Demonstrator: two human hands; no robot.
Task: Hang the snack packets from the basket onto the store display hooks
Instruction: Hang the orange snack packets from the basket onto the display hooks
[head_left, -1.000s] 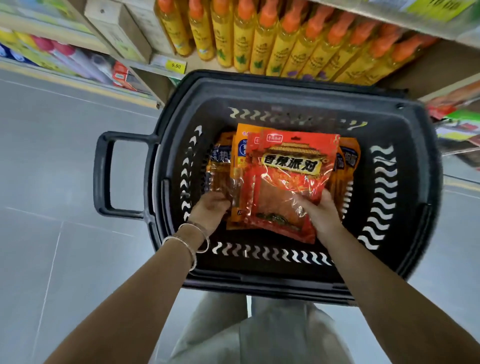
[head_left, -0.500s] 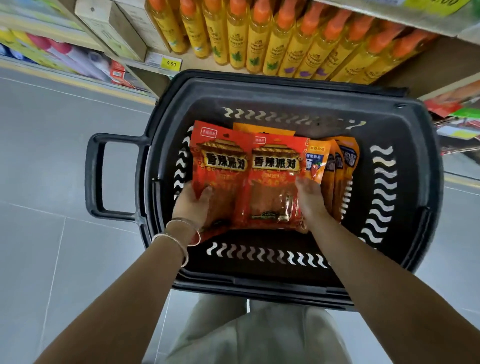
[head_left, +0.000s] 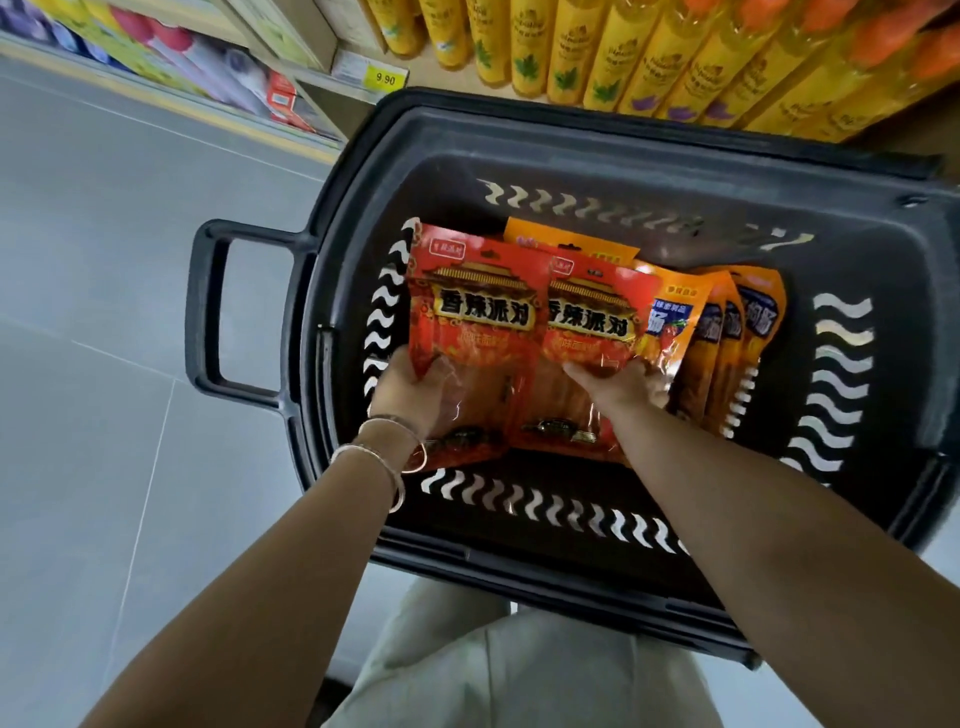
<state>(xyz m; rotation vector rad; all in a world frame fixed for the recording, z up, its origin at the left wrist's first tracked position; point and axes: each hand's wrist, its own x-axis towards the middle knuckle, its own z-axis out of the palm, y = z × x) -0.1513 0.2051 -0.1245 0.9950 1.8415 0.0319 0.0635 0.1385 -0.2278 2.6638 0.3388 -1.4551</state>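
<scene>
Orange packets (head_left: 723, 364) half hidden behind red packets (head_left: 485, 332)

Basket (head_left: 597, 135) open on top; entry from above free. Inside it, two red packets (head_left: 483, 312) stand by its handle-side wall, with orange packets (head_left: 727, 332) crowded beside them toward the opposite wall. Bare strips run along its near wall and the wall opposite the handle. Left hand (head_left: 405, 389) and right hand (head_left: 623, 384), each gripping a red packet, fill the near middle. Yellow bottles (head_left: 623, 52) block just beyond its far rim. Open floor (head_left: 104, 260) lies past its handle (head_left: 205, 312).
</scene>
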